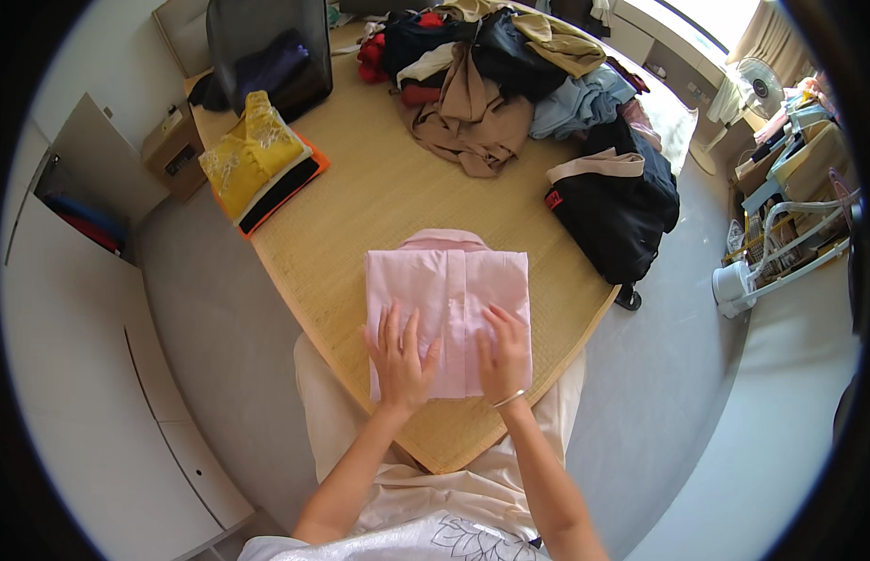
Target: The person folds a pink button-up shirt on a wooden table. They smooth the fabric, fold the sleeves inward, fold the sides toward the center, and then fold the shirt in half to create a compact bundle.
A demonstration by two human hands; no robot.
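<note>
A pink collared shirt (445, 280), folded into a neat rectangle, lies on a woven mat (337, 203) near the corner in front of me, its collar pointing away. My left hand (403, 357) rests flat on the lower left part of the shirt, fingers spread. Over its lower right part is my right hand (504, 350), fingers apart, with a bracelet at the wrist. Neither hand grips the cloth.
Folded clothes with a yellow garment (253, 161) on top sit at the left edge, beside a dark mesh container (267, 63). A heap of loose clothes (477, 105) covers the far side. Black garments (603, 217) lie at the right edge. A fan (757, 88) stands beyond.
</note>
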